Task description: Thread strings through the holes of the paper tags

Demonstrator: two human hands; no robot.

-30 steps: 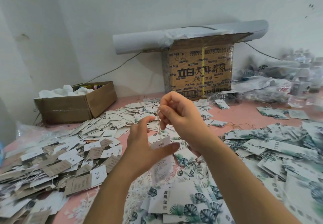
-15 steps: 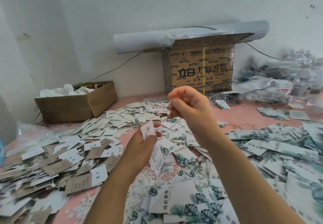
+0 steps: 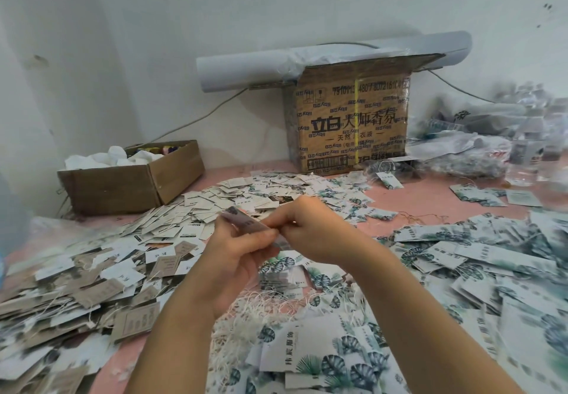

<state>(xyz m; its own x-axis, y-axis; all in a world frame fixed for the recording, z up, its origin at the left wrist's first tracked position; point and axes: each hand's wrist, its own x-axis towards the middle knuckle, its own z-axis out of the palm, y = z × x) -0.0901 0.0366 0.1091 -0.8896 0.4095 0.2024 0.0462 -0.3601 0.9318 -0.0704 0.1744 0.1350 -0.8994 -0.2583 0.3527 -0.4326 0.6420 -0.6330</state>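
Your right hand point(image 3: 316, 233) has dropped from its raised pull to meet your left hand point(image 3: 236, 258) above the bench point(image 3: 430, 197), both now pinching the blurred paper tag point(image 3: 242, 221) between them, its long axis slanting from upper left down toward your right fingertips, which look nearer the working end.

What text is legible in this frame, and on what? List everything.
"立白" and "大师香氛": large print on the tall cardboard box.
"天然" … "衣液": line below on the same box; a strap covers the middle.
"7910113 480…": box top edge, only partly legible.
"伟宸服饰", likely: on the near leaf-print tag.
Blurred or too small to read: held tag, small white tags, brown tags.
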